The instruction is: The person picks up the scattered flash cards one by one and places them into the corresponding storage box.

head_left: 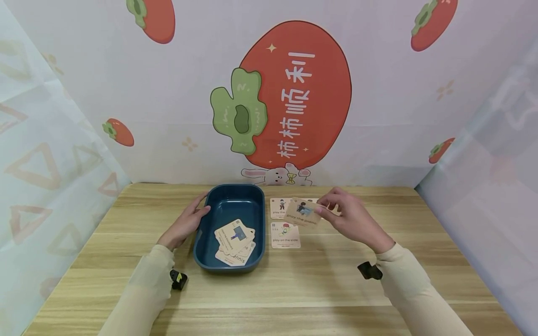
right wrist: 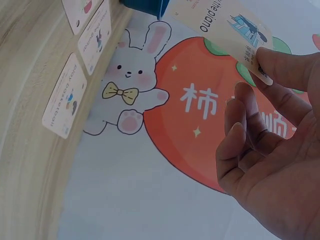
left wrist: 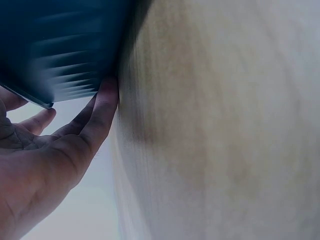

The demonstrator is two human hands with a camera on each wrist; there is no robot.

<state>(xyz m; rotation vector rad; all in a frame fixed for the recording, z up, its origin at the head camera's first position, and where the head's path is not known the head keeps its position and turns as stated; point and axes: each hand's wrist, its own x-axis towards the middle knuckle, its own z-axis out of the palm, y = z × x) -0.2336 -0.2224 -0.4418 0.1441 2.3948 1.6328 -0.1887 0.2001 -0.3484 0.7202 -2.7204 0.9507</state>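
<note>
My right hand pinches a "play the piano" card by its edge between thumb and index finger, above the table; the right wrist view shows the same piano card with the other fingers curled below it. My left hand holds the left side of a dark blue tray, thumb over the rim and fingers along the outer wall. Several picture cards lie overlapping inside the tray, partly covering one another. On the table right of the tray lies a "play on the slide" card.
Behind the held card, a row of cards is partly hidden; its left one shows a standing figure. A "play basketball" card also lies there. The wooden table meets a printed cloth backdrop at the back and sides.
</note>
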